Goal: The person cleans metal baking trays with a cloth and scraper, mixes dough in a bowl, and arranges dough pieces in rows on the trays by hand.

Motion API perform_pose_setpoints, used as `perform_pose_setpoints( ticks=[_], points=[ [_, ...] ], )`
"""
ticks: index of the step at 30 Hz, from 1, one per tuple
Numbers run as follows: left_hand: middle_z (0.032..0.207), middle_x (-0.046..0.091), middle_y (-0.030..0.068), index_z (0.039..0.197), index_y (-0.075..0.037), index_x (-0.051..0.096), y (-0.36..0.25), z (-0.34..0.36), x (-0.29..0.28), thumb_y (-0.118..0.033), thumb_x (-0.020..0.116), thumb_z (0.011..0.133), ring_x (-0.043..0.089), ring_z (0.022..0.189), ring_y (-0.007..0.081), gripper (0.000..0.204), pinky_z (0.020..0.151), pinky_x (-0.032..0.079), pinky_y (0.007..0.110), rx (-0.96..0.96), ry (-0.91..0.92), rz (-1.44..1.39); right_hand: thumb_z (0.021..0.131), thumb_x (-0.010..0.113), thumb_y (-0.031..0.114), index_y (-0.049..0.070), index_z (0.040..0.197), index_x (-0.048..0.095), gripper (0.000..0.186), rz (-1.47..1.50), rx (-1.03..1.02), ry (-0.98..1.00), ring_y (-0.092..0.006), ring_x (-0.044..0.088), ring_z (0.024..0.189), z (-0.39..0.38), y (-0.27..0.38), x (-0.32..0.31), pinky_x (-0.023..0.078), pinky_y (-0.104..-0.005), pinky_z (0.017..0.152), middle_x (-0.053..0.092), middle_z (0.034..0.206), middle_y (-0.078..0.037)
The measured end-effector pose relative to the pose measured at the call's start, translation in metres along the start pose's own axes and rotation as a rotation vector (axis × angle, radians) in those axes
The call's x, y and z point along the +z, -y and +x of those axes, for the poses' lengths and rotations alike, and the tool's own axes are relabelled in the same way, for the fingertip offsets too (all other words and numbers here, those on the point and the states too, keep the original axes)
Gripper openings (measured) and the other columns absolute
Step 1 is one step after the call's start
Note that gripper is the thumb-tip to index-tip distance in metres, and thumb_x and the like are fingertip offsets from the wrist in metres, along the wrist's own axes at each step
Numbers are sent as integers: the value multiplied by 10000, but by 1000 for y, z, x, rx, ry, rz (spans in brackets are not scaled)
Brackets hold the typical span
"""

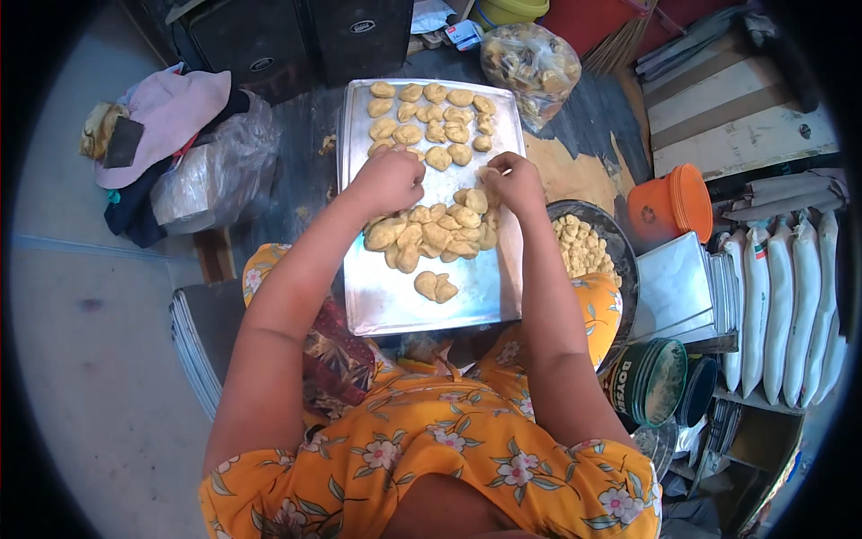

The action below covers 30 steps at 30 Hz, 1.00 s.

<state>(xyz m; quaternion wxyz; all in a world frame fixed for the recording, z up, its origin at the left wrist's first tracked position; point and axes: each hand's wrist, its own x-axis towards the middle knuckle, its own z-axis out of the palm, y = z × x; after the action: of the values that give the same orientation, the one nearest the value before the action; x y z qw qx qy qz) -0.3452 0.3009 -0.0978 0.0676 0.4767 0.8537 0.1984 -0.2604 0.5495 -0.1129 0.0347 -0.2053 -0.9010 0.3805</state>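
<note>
A shiny metal tray (489, 301) lies before me, with several rows of small yellowish dough pieces (437, 157) on its far half. Nearer is a heaped cluster of dough lumps (426, 235), and a separate small clump of dough (436, 287) lies closer to me. My left hand (391, 182) is over the left side of the tray with its fingers curled at the near end of the rows; its fingertips and anything under them are partly hidden. Above the tray's right side, my right hand (515, 186) has thumb and fingers drawn together beside the cluster; what they hold is unclear.
Right of the tray stands a dark basin (633, 269) of small dough pieces, with an orange bucket (669, 207) beyond. Stacked metal trays (673, 287) and green tubs (660, 382) are at right. A filled clear plastic bag (532, 72) sits behind; cloths and plastic (215, 171) lie left.
</note>
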Motion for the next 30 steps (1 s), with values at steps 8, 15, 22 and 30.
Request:
perform_pose_setpoints(
  ticks=[8,15,22,30],
  points=[
    [1046,619,84,1042,-87,652,-12,44,22,-232,691,805,557,1100,290,281,964,407,421,-28,-211,139,746,688,69,29,1038,678,294,9,-269,-93,-300,663,891,-3,0,9,523,-378,810,668,974,-158],
    [1089,615,73,1077,-107,657,-6,51,29,-189,686,806,549,1132,294,285,994,386,442,17,-114,132,764,652,34,19,969,660,207,36,-312,-187,-325,650,874,-8,-11,10,520,-401,780,633,946,-172],
    [1054,617,90,1014,-95,677,-23,29,15,-203,675,810,558,1101,294,231,970,402,440,-3,-338,62,793,739,231,49,1056,624,340,42,-174,-153,-333,648,902,-17,-9,-1,514,-425,784,634,955,-159],
    [970,605,124,982,-76,662,-17,-51,20,-114,677,799,600,958,328,187,832,493,410,-230,-151,-84,778,736,366,86,1067,657,411,-159,-310,93,-339,626,975,-51,-1,-3,505,-424,852,590,1053,-158]
  ],
)
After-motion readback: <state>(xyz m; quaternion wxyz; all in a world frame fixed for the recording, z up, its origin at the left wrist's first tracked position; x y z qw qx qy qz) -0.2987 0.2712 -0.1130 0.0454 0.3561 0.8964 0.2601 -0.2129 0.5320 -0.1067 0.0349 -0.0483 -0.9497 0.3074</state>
